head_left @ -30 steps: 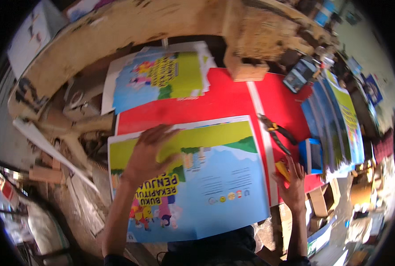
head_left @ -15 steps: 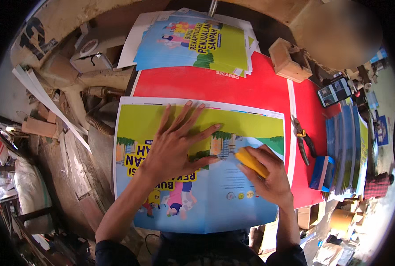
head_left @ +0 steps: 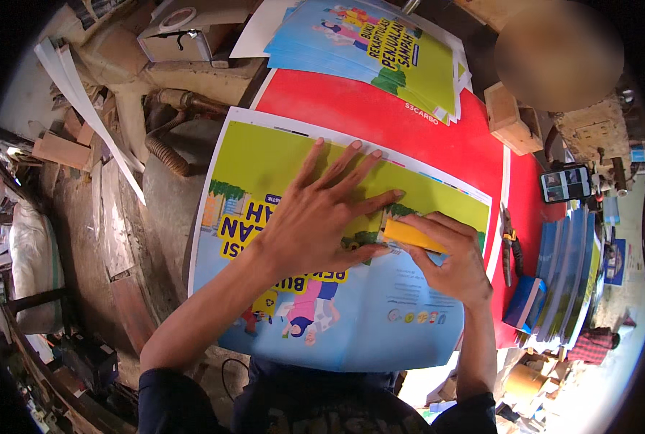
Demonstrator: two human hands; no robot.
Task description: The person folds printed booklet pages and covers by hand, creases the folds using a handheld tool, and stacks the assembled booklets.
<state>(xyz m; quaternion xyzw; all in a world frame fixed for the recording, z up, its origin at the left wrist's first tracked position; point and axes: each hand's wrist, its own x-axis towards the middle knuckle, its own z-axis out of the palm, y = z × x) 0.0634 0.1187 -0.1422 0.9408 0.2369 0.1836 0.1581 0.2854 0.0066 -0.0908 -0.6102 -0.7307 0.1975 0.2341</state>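
A large printed cover sheet (head_left: 402, 340), green and blue with upside-down lettering, lies on the red table top. My left hand (head_left: 322, 220) is spread flat on its middle, fingers pointing to the far edge, holding nothing. In my right hand (head_left: 452, 257) is a small yellow block (head_left: 413, 235), gripped between thumb and fingers. Its left end rests at the sheet's middle, beside my left thumb and index finger. My palm hides part of the lettering, and the fingers cover the block's right end.
Farther back lies a stack of similar printed sheets (head_left: 373, 54). Along the right side are a wooden box (head_left: 512, 119), a phone (head_left: 565, 184), pliers (head_left: 509, 246), a small blue box (head_left: 525, 304) and a pile of booklets (head_left: 565, 267). A ribbed hose (head_left: 164, 145) runs left of the table.
The whole view has shifted and tilted. My right hand has brought the yellow block leftward over the sheet, closer to my left thumb and index finger. My left hand stays flat on the sheet.
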